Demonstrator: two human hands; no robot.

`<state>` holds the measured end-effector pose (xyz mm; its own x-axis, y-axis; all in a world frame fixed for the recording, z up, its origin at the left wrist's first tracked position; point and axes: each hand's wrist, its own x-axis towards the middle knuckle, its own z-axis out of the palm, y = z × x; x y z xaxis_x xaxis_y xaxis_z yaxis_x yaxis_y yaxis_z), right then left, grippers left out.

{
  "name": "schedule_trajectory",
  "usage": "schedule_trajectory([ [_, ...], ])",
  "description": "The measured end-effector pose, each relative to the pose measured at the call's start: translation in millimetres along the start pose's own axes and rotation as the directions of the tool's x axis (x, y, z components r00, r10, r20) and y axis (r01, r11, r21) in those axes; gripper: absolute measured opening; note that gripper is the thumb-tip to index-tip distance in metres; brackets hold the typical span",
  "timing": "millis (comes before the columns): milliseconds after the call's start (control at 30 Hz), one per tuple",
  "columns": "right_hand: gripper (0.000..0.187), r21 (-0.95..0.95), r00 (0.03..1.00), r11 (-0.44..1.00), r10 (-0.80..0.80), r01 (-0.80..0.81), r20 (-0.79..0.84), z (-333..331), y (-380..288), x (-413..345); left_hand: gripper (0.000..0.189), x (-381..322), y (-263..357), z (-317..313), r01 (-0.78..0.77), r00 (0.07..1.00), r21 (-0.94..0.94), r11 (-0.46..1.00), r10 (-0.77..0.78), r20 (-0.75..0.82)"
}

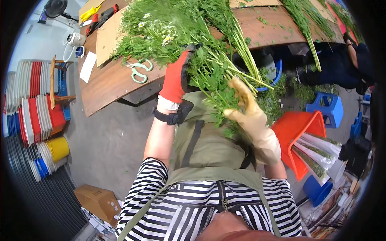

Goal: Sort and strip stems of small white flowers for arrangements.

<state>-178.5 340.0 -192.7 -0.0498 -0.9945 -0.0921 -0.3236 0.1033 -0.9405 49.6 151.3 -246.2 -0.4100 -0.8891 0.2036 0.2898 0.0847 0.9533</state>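
My left hand (178,75), in a red glove with dark fingertips, is closed around leafy green stems at the table's front edge. White daisy-like flowers (167,38) show among the foliage beyond it. My right hand (245,107), in a cream rubber glove, has thumb and fingers apart beside the lower leaves (221,96) of the bunch; whether it touches them I cannot tell. Long bare stems (245,57) stick out over the edge to the right. Green-handled scissors (140,70) lie on the wooden table (120,90), left of my left hand.
A blue tub (278,72) stands under the stems, with cut leaves on the floor. To the right are a blue stool (325,110), a red bin (298,129) holding wrapped flowers, and another person (337,67). More green bunches (301,27) lie on the table.
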Motion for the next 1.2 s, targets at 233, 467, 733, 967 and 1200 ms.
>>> schedule_trajectory([
  [233, 0.024, -0.282, 0.902, 0.857, -0.418, 0.432, 0.110, 5, -40, 39, 0.041, 1, 22, 20, -0.058, 0.997, 0.622, 0.781, 0.081, -0.009],
  [467, 0.009, -0.256, 0.981, 0.962, 0.133, -0.093, 0.144, -35, 73, -57, 0.037, 28, 62, -58, 0.118, 0.969, 0.138, 0.983, -0.084, -0.231],
  [733, 0.061, -0.309, 0.973, 0.945, -0.163, 0.107, -0.163, -5, -37, 27, 0.045, 20, 60, 29, 0.248, 0.949, 0.104, 0.963, -0.219, -0.227],
  [967, 0.025, -0.496, 0.897, 0.753, -0.308, 0.433, 0.317, 25, -3, 34, 0.040, 27, 52, -14, -0.125, 0.936, 0.807, 0.577, 0.338, -0.097],
  [1200, 0.010, -0.885, 0.934, 0.309, -0.200, 0.348, 0.297, -47, 84, -44, 0.027, 53, 72, -96, 0.043, 0.749, 0.094, 0.995, 0.031, -0.662],
])
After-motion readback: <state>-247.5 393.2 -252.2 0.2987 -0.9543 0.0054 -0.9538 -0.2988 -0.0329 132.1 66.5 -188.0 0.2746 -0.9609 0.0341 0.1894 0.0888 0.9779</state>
